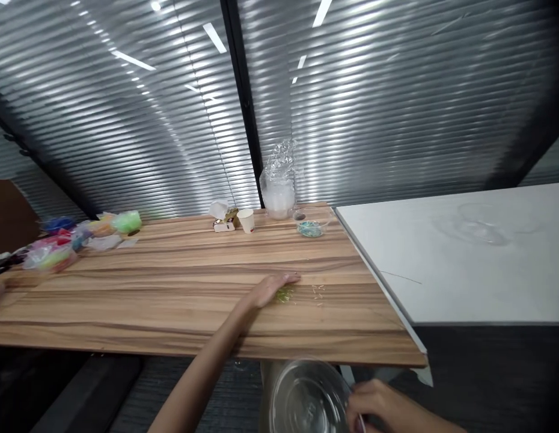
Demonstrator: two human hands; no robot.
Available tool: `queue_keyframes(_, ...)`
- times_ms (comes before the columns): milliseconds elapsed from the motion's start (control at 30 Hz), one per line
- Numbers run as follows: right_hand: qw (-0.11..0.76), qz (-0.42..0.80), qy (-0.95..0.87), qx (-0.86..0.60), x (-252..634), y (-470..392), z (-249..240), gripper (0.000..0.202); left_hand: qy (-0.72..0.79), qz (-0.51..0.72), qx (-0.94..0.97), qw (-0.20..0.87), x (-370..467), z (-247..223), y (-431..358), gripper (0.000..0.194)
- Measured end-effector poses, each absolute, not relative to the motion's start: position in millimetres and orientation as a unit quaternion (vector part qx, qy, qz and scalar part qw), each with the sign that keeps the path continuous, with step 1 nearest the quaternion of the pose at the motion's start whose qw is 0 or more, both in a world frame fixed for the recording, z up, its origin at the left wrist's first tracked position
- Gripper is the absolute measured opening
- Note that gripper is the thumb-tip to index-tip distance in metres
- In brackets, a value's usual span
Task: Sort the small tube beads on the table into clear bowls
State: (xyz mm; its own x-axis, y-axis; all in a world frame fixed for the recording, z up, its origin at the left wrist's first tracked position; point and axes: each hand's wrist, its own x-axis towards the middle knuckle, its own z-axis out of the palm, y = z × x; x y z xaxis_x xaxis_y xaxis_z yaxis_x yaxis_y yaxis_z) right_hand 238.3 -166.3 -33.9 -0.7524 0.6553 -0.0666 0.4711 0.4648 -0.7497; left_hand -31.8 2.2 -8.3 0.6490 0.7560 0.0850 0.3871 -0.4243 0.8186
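My left hand (271,288) rests edge-down on the wooden table, fingers stretched out to the right. Against its palm side lies a small pile of green bits (285,294), too small to name for sure. A few pale thin bits (318,293) are scattered just right of that pile. Below the table's front edge, my right hand (372,404) grips the rim of a clear round plastic bowl (306,391). The bowl looks see-through, with nothing plainly visible in it.
Toward the back of the wooden table (171,282) stand a clear bowl of blue bits (310,228), a bag-wrapped stack (279,195), a paper cup (246,221) and a tissue pack (224,222). Colourful bags (54,252) lie far left. A white table (464,258) adjoins on the right.
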Motion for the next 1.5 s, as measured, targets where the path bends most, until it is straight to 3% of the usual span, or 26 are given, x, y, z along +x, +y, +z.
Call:
queue_keyframes(300,0.071,0.369,-0.888,-0.265,226,-158,-31,0.024,0.388,0.238,0.826,0.333,-24,-17,-2,0.049)
queue_keyframes(500,0.05,0.337,-0.909,-0.241,216,-157,-48,0.026,0.353,0.244,0.85,0.306,-25,-26,4,0.033)
queue_keyframes(767,0.034,0.326,-0.916,-0.232,208,-155,-53,0.027,0.329,0.226,0.893,0.208,-21,-25,-4,0.034)
queue_keyframes(1100,0.029,0.288,-0.923,-0.252,214,-155,-56,0.022,0.355,0.226,0.876,0.235,-23,-26,-6,0.037)
queue_keyframes(1500,0.062,0.356,-0.895,-0.262,228,-147,-58,0.027,0.389,0.24,0.853,0.253,-34,-23,-27,0.037)
